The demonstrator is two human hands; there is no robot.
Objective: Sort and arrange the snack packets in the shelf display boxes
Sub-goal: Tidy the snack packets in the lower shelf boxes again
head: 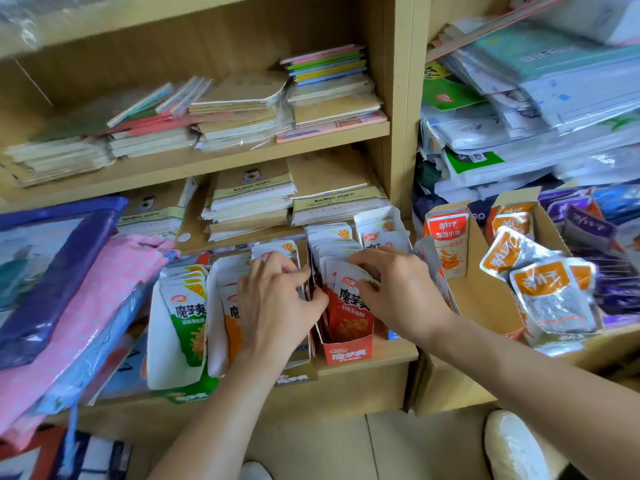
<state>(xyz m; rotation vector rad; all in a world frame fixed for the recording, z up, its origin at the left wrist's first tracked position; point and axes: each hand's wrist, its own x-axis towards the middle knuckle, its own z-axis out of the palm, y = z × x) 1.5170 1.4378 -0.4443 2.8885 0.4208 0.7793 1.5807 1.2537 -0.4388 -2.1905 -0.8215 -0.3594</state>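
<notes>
Left hand [277, 306] fingers curled, gripping red packets [349, 317] at side; right hand [398, 292] fingers pinching their tops.

Three narrow display boxes stand side by side on the low shelf. The red box [348, 351] holds red packets [349, 317] upright, packed front to back. The right hand [398, 289] pinches the front ones, and the left hand [273, 306] grips what seems to be the box's left wall. At its nine o'clock stand orange packets [231, 320], then green packets [188, 317] in a green-and-white box [157, 341]. At three o'clock a brown carton [485, 299] holds orange-and-silver packets [550, 296] lying loose, with purple packets [585, 226] at its one o'clock.
</notes>
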